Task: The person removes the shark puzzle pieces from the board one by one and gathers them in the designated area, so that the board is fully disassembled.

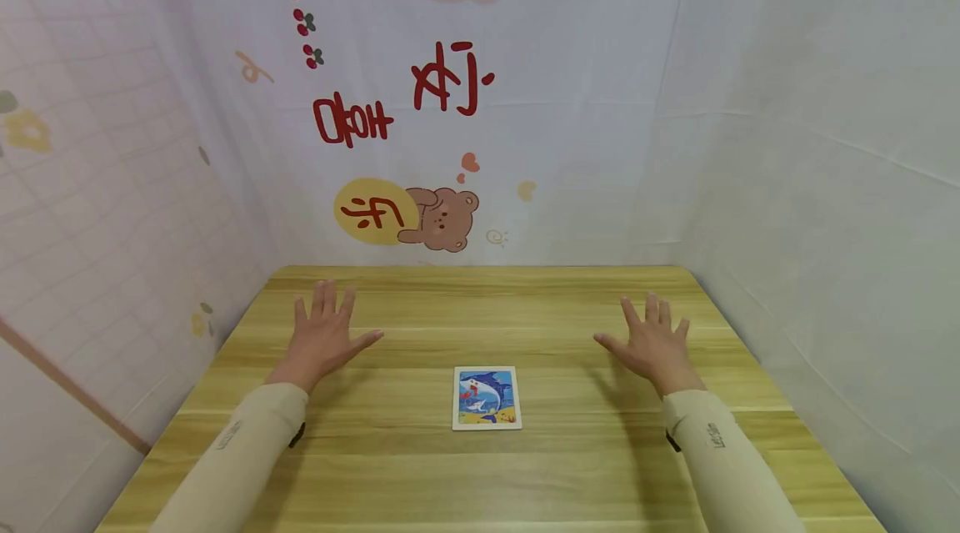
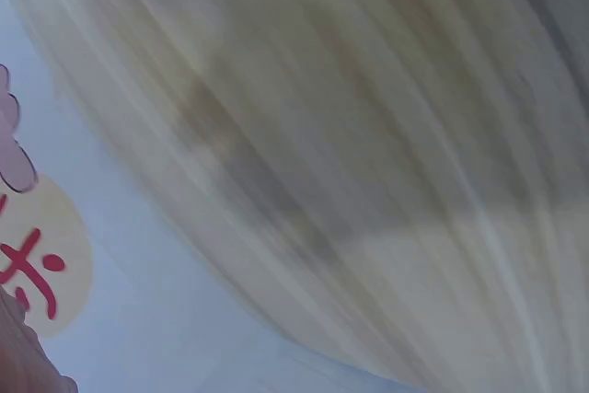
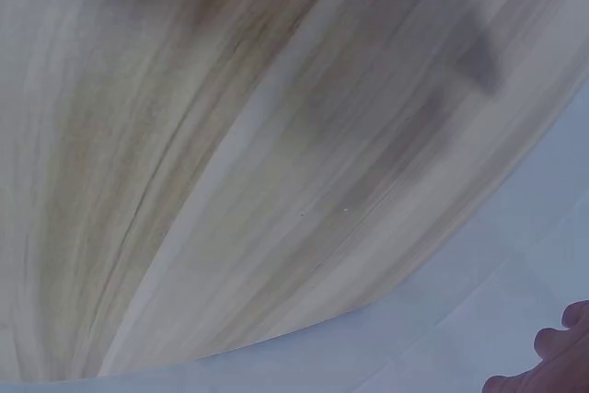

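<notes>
A small white-bordered picture card [image 1: 487, 398], possibly a puzzle, lies flat on the wooden table between the two hands. Its picture has a blue-and-white swordfish-like sea creature over a yellow bottom. To the card's left, my left hand [image 1: 322, 341] is held with fingers spread and nothing in it. My right hand [image 1: 654, 348] is likewise spread and bare, off to the card's right. Neither hand touches the card. Only a bit of the left hand [image 2: 28, 356] enters the left wrist view's lower corner, and some of the right hand [image 3: 552, 356] the right wrist view's.
The table [image 1: 480, 483] has a pale wood grain. Behind it hangs a white cloth [image 1: 585, 141] with red characters, cherries and a bear. White cloth walls [image 1: 840, 208] also flank both sides.
</notes>
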Tool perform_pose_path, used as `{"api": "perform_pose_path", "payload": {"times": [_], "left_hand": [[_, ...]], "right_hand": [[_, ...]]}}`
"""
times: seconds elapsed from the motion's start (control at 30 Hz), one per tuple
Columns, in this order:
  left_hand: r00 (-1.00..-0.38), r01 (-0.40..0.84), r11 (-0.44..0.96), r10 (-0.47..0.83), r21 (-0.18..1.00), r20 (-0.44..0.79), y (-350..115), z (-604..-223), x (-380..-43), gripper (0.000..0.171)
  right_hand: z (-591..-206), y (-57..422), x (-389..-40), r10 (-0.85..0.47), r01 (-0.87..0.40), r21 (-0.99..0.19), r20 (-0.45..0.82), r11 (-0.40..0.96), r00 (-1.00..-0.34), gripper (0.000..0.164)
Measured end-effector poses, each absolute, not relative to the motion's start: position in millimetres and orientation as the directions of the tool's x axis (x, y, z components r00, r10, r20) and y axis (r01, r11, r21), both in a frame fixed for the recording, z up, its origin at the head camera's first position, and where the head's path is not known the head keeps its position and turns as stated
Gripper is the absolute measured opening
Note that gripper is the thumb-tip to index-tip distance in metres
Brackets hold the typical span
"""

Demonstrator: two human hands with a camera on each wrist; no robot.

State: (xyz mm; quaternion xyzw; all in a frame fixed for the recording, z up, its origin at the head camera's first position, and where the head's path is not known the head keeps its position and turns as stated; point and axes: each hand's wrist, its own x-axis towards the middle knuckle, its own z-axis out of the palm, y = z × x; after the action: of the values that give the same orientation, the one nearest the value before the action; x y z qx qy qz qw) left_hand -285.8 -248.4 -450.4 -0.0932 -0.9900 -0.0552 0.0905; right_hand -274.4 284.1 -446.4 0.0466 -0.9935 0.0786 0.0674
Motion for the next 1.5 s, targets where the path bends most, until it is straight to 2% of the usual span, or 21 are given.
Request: {"api": "perform_pose_path", "payload": {"times": [0.23,0.5,0.83,1.13,1.37,1.5], "left_hand": [[-0.962,0.210,0.973,0.188,0.097,0.198,-224.7,-439.2,-290.5,0.101],[-0.953,0.239,0.958,0.201,0.158,0.227,-196.9,-425.9,-295.0,0.097],[-0.951,0.275,0.901,0.204,0.336,0.231,-157.2,-421.6,-295.6,0.093],[-0.954,0.298,0.834,0.239,0.464,0.182,-123.6,-436.1,-280.7,0.082],[-0.962,0.275,0.775,0.222,0.570,0.162,-105.5,-454.9,-272.2,0.070],[-0.956,0.293,0.755,0.236,0.586,0.174,-98.4,-465.8,-266.9,0.065]], "right_hand": [[-440.0,275.7,-278.1,-0.081,-0.107,-0.185,0.144,0.977,-0.986,0.093],[-436.2,261.7,-282.1,-0.078,-0.109,-0.278,0.120,0.954,-0.990,0.093],[-435.1,236.8,-281.1,-0.083,-0.124,-0.389,0.119,0.913,-0.989,0.083],[-456.1,212.0,-272.5,-0.042,-0.081,-0.579,0.080,0.811,-0.996,0.070],[-462.9,198.3,-269.3,-0.020,-0.072,-0.667,0.086,0.741,-0.996,0.059],[-466.5,190.7,-268.5,-0.003,-0.059,-0.695,0.081,0.716,-0.997,0.054]]}}
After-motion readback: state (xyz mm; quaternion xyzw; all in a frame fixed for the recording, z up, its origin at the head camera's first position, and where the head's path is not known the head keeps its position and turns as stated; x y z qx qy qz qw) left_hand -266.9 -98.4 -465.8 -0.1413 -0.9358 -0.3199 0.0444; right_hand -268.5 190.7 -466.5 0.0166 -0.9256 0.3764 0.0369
